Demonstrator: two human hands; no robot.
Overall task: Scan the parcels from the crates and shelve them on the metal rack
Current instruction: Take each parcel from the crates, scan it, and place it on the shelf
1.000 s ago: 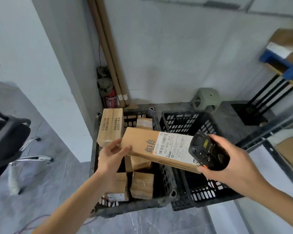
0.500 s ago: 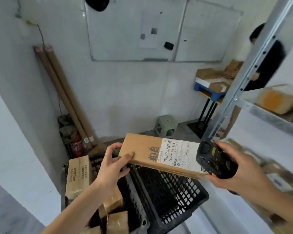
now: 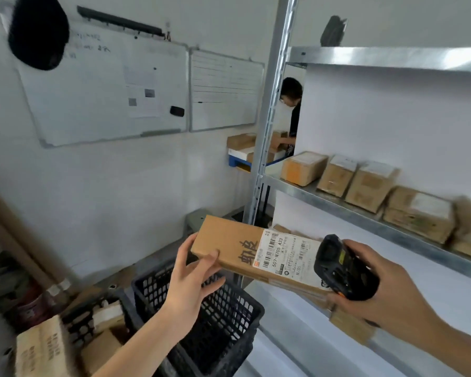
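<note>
Hands: two, the left hand (image 3: 191, 281) and the right hand (image 3: 386, 297)
Parcels in hand: one long parcel (image 3: 245, 248)
Scanners: one black scanner (image 3: 340, 268)
Crates: two, the near black crate (image 3: 229, 317) and a second crate (image 3: 90, 319) on its left
Parcels on the middle shelf (image 3: 337, 198) of the metal rack (image 3: 269, 126): five that I can tell apart, the farthest right one blurred
Boxes in the left crate: at least three, some hidden
Whiteboards: two on the wall (image 3: 106, 85)
Other people: one person (image 3: 292, 104) behind the rack
</note>
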